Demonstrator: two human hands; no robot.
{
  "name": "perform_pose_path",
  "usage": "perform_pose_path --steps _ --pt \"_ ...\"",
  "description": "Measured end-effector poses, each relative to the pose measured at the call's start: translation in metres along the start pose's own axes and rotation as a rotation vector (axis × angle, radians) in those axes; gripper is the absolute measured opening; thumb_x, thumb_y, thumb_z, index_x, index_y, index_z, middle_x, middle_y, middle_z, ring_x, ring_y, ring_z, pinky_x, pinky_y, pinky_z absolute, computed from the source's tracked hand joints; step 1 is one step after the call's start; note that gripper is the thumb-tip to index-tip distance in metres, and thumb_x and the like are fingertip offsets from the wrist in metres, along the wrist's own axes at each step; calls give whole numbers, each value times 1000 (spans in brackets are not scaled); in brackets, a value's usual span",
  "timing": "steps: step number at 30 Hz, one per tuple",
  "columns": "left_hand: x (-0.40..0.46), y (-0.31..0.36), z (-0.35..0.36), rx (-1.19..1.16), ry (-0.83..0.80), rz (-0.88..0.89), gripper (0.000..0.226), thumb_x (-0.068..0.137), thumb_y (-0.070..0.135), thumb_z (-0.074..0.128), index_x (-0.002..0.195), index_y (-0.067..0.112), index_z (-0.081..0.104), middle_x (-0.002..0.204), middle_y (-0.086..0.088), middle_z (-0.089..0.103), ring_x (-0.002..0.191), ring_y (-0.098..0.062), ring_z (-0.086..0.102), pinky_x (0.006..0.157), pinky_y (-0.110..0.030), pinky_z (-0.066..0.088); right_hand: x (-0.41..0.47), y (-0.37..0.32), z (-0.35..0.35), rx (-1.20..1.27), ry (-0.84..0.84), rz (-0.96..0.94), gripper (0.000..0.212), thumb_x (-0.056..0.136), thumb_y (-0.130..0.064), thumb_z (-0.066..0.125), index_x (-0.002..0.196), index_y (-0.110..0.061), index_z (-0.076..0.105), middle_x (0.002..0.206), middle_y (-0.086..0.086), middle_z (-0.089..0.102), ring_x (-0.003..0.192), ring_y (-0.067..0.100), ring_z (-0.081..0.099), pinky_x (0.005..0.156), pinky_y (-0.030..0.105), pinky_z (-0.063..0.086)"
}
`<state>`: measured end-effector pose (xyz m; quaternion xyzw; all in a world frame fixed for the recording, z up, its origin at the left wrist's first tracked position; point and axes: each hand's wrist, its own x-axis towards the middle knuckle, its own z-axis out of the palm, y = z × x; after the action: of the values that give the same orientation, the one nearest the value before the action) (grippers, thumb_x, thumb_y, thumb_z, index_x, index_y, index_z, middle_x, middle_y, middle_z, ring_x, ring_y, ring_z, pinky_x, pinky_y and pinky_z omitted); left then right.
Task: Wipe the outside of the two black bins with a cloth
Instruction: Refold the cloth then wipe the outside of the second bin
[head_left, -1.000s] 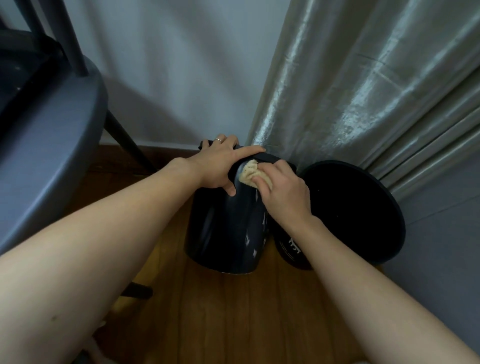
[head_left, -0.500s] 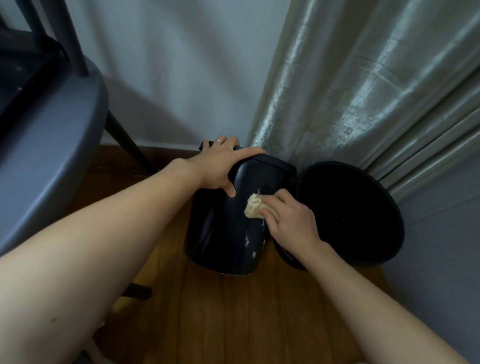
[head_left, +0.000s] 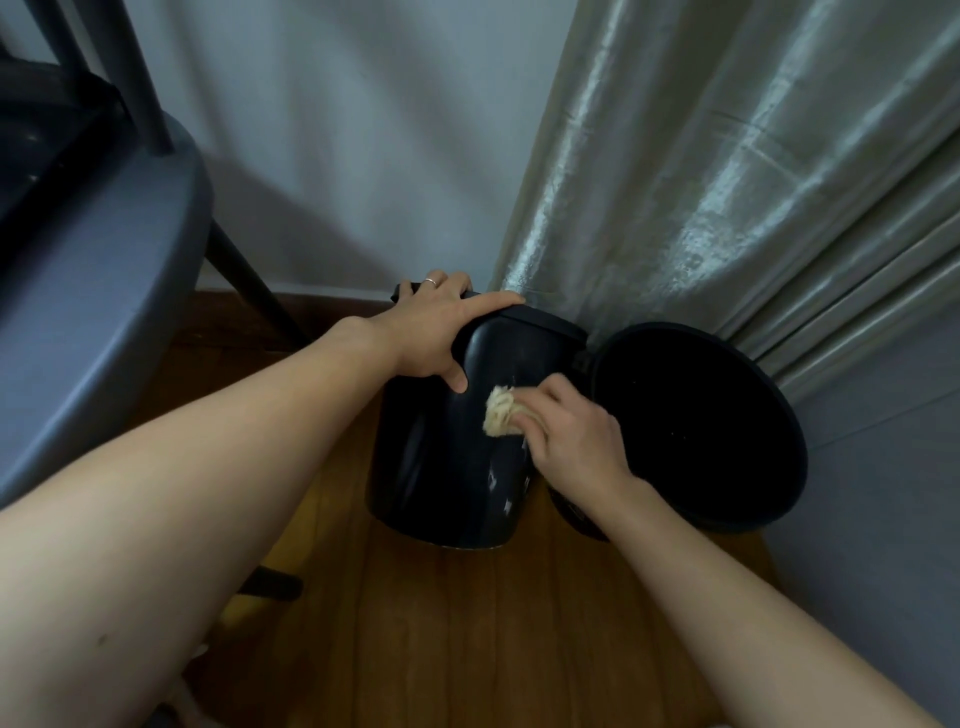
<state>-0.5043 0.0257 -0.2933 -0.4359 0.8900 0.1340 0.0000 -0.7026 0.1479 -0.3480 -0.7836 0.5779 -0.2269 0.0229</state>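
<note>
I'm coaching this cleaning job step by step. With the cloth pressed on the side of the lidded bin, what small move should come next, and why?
Probably draw the cloth further down the lidded bin. The right hand holds it mid-wall, pale marks show lower down, and the left hand steadies the lid.

free: bare wood floor (head_left: 467, 639) lower centre | blocked left: grey chair (head_left: 93, 312), its leg (head_left: 249, 291) | blocked upper right: curtain (head_left: 727, 182) touching both bins | behind: wall (head_left: 337, 130)
</note>
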Motion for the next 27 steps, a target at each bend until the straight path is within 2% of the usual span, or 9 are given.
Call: perform_pose_path --steps 4,6,10,12,16,18,23,27 --pt "0 -1 0 -8 -4 -4 114 65 41 85 148 53 8 126 -5 35 120 -28 30 104 -54 27 22 -2 -1 28 92 230 25 96 -32 57 118 -22 63 103 1 54 81 26 60 65 41 52" --pt "1 -1 -1 -7 -5 -2 114 65 41 85 148 53 8 125 -5 35 119 -28 30 104 -54 27 17 -4 1 70 83 199 26 95 -33 57 117 -22 64 102 0 54 80 25 60 64 40 53" --pt "2 0 0 5 1 19 113 64 42 86 147 54 9 121 -4 35 115 -27 32 102 -54 30 -9 -8 7 70 -18 23 25 91 -33 59 111 -22 67 97 -1 55 70 22 61 53 38 53" --pt "2 -1 0 11 3 17 113 64 43 86 147 54 9 120 -4 35 115 -27 32 101 -55 31 -4 -7 6 43 -5 26 23 91 -32 60 112 -22 66 97 0 56 71 24 61 54 40 54" --pt "2 -1 -1 -11 -4 6 114 64 41 86 147 54 9 122 -5 36 117 -28 31 102 -55 29 32 0 -2 42 118 260 24 95 -33 57 117 -24 63 106 2 55 85 32 62 70 42 53" --pt "2 -1 0 -6 -5 6 115 63 41 86 147 53 9 125 -6 36 119 -28 31 103 -55 29 43 1 -5 51 123 311 26 95 -35 57 118 -24 63 109 2 55 89 32 61 74 42 52" --pt "5 -1 0 -8 -7 18 114 63 41 86 147 53 10 123 -5 36 118 -28 31 102 -53 30 9 -4 8 69 49 80 28 92 -39 56 114 -24 65 99 0 55 75 26 62 57 41 54" --pt "6 4 -2 46 -10 27 114 62 43 86 147 50 10 130 -4 37 123 -29 31 107 -57 25 -8 -4 15 132 41 100 37 92 -47 50 113 -23 67 98 -4 56 75 20 61 57 40 54"
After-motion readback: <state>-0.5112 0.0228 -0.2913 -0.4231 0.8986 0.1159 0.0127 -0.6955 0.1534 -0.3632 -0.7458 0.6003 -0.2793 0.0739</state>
